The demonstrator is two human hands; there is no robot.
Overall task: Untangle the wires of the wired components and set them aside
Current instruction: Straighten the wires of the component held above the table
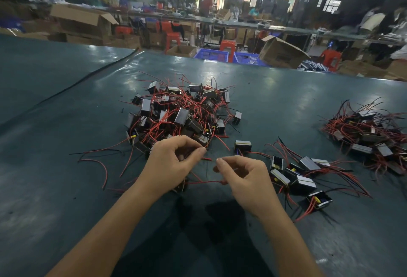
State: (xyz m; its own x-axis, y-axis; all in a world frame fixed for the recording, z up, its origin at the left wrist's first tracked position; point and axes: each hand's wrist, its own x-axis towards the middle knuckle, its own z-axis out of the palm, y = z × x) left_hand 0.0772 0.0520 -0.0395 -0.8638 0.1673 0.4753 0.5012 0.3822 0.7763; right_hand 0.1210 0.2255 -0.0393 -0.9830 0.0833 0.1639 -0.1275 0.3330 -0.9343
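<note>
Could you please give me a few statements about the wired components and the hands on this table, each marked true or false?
1. The big tangled pile lies beyond both hands. True.
2. The left hand and right hand both pinch thin red wire near the table's middle. True.
3. The wires are mostly blue. False: they are mostly red, with some black.
4. No components lie to the right of the hands. False: a smaller group lies there, and another pile farther right.
5. The table surface is dark green. True.
</note>
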